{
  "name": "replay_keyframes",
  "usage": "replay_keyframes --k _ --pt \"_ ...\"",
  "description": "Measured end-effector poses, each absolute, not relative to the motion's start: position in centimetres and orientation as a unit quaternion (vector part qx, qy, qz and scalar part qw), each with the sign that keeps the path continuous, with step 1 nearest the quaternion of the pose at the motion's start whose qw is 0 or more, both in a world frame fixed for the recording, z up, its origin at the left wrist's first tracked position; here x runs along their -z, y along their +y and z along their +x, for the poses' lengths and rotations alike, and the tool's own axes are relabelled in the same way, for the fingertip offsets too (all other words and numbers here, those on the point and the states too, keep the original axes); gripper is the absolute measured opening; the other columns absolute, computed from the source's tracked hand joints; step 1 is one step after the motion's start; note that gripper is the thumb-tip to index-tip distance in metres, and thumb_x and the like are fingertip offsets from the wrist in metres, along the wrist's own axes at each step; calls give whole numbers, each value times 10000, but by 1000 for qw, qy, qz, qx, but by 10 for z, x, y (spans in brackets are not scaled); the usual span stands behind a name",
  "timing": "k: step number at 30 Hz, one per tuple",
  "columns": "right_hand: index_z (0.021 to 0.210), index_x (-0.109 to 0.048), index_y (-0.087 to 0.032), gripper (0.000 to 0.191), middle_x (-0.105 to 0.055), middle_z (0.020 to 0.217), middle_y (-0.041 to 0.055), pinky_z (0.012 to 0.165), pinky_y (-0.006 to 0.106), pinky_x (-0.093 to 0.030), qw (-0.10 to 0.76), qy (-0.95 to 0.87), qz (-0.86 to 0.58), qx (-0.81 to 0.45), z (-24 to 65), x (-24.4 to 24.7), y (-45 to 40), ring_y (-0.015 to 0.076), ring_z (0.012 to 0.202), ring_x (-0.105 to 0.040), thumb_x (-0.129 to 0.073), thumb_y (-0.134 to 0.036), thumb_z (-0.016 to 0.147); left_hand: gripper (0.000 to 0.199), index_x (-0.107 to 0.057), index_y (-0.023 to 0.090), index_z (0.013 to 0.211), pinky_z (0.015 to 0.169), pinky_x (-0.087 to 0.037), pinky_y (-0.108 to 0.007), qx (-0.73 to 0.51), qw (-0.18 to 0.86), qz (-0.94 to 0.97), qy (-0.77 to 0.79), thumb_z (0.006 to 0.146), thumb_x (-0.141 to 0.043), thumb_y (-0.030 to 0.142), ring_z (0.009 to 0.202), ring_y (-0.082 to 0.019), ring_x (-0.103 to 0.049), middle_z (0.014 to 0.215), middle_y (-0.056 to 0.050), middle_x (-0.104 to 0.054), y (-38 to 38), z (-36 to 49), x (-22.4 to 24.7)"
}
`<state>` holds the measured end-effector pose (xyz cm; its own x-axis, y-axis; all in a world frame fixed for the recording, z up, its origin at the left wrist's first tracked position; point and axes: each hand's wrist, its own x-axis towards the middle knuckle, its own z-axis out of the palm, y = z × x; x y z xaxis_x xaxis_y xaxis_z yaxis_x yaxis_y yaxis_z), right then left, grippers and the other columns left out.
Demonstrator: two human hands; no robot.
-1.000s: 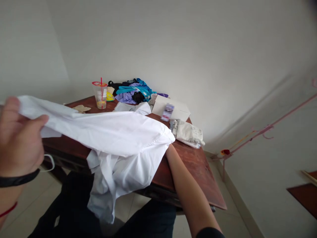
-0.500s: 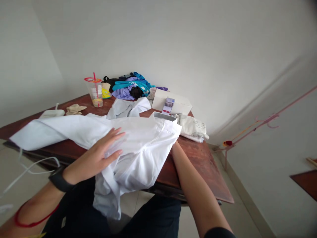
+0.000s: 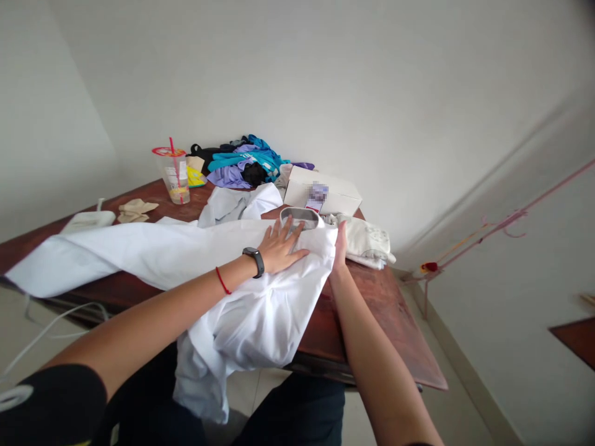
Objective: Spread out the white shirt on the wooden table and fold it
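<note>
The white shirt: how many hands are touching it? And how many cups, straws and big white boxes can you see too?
Hands on the white shirt: 2, left hand and right hand
Plastic cup: 1
Red straw: 1
Big white box: 1
Total: 5

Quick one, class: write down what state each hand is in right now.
Left hand: open and spread, on the white shirt near the collar.
Right hand: at the shirt's edge, partly hidden; whether it grips cannot be told.
</note>
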<state>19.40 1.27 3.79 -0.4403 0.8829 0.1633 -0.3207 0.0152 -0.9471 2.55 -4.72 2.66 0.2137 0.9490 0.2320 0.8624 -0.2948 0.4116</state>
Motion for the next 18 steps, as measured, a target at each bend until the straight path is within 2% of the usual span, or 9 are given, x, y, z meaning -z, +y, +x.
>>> replay_keyframes --k 2,5,6,8,10,15,18 --pt "753 -734 -123 871 -750 808 112 820 341 -537 452 -497 -239 -701 193 -33 13 198 1044 -725 -60 -632 968 861 -161 257 1657 1179 -119 -707 -224 82 769 593 971 -473 674 1532 -518 5 1715 -166 42 -29 23 -12" --pt "986 -777 -183 685 -777 910 110 938 403 -565 432 -436 -245 -750 189 -25 13 261 1161 -688 -394 -742 890 853 -180 269 1652 1180 -142 -701 -234 86 775 581 967 -491 670 1540 -502 -22 1716 -179 13 -16 16 6" --pt "1047 -770 -204 604 -778 939 105 968 432 -572 432 -427 -256 -752 188 -23 13 281 1178 -678 -513 -716 856 845 -189 265 1650 1177 -155 -704 -240 94 774 578 970 -496 661 1544 -492 -35 1714 -190 -7 -15 13 10" --pt "1080 -760 -203 495 -774 974 102 1009 456 -556 435 -423 -276 -745 185 -20 15 304 1195 -667 -627 -610 832 822 -242 264 1636 1178 -177 -703 -263 103 773 569 964 -531 638 1551 -470 -64 1711 -192 -48 -13 8 15" --pt "1075 -757 -205 467 -771 972 98 1012 466 -552 440 -426 -294 -734 184 -16 17 314 1194 -664 -638 -587 835 784 -329 261 1601 1193 -204 -673 -294 102 771 555 946 -593 602 1556 -445 -95 1709 -173 -93 -12 4 18" --pt "1088 -756 -212 691 -765 903 98 969 456 -572 466 -438 -316 -700 185 4 33 312 1209 -649 -457 -792 860 712 -491 186 1484 1212 -274 -599 -357 106 765 526 894 -708 520 1540 -438 -188 1677 -190 -204 -8 1 23" --pt "1094 -745 -231 632 -771 936 77 978 428 -577 490 -414 -308 -703 187 18 43 290 1212 -649 -458 -754 886 659 -556 188 1401 1209 -310 -575 -395 105 750 521 843 -780 458 1509 -423 -292 1649 -181 -279 -5 0 27"
